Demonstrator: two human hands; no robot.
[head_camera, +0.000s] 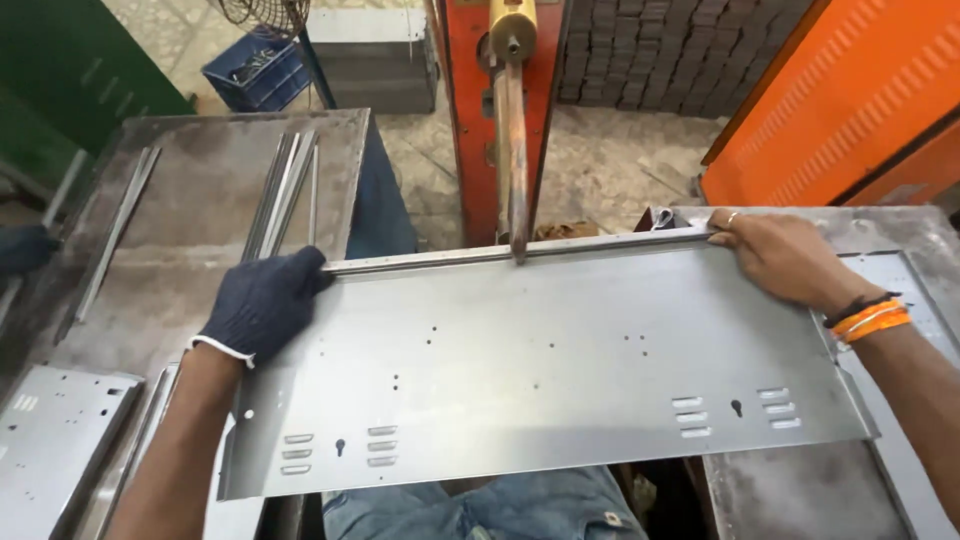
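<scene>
head view: a punched steel panel (540, 370) is held level between two desks, its far edge strip under the welder's copper electrode (515, 170). the gloved left hand (262, 305) is clenched on the far-left corner; the bare right hand (785, 258) is pressed onto the far-right edge, fingers closed over it. bare fingers could be burnt or cut if the panel slips. a blue crate (255, 72) on the floor is seen holding small metal parts.

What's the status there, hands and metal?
Left hand, gloved, grips metal sheet at far left corner. Right hand, bare, presses far right edge. Welder arm meets the far edge mid-span.
</scene>
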